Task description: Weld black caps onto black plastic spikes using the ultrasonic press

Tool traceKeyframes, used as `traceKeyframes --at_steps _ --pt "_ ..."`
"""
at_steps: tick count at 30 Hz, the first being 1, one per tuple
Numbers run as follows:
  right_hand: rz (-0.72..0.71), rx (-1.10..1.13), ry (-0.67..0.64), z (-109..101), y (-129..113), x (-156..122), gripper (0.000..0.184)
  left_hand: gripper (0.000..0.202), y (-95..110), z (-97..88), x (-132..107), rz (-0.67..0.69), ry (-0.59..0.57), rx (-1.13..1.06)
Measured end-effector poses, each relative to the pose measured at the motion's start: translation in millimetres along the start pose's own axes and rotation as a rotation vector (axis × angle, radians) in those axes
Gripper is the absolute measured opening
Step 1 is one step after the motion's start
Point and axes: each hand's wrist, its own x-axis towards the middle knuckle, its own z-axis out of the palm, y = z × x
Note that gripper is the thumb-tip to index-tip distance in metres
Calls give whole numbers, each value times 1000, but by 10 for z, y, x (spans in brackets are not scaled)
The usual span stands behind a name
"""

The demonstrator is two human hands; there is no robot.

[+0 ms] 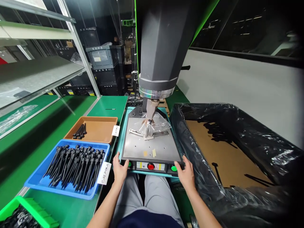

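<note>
My left hand [120,171] rests at the left front corner of the press machine's control panel, thumb on or by the left green button [129,164]. My right hand [186,173] rests at the right corner, thumb beside the right green button [174,168]. Both hands lie flat with fingers apart and hold nothing. A red button [150,166] sits between them. The machine's dark head [163,47] has its tip [150,122] down on a clear plastic bag [155,125] on the grey metal plate [149,147].
On the green bench at left, a blue tray [38,180] holds several black screw-like parts, and a brown tray [99,129] holds a few more. A green bin [26,212] sits at the lower left. A large box lined with black plastic [237,142] stands at right. Metal shelving [35,72] rises on the left.
</note>
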Motion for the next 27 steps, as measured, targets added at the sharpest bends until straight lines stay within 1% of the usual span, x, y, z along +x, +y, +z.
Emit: traceKeyframes --at_steps 2,4,6,9,11,16,21,23,25,27 --pt "-25 -68 -76 11 106 -101 78 69 -156 -1 -33 -15 -83 46" --pt "-48 -103 -110 11 187 -145 82 67 -253 -9 -19 2 -138 43" --pt "-56 -113 -146 -18 252 -150 81 65 -308 -36 16 31 -168 16" --pt "-61 -122 -224 -89 317 -146 79 62 -360 -86 59 34 -227 -27" --pt "-56 -134 -235 -116 331 -160 77 61 -394 -98 68 42 -241 -31" --pt "-46 -149 -207 -98 315 -203 76 62 -483 -60 59 99 -208 -14" --pt "-69 -142 -257 -121 332 -188 78 63 -513 -94 57 75 -260 -53" --pt "-76 -131 -262 -132 338 -182 78 59 -461 -118 47 47 -235 -58" --pt "-77 -129 -249 -132 336 -182 77 53 -348 -128 30 51 -145 -37" --pt "-70 -126 -237 -121 330 -186 78 47 -180 -115 16 108 -44 -17"
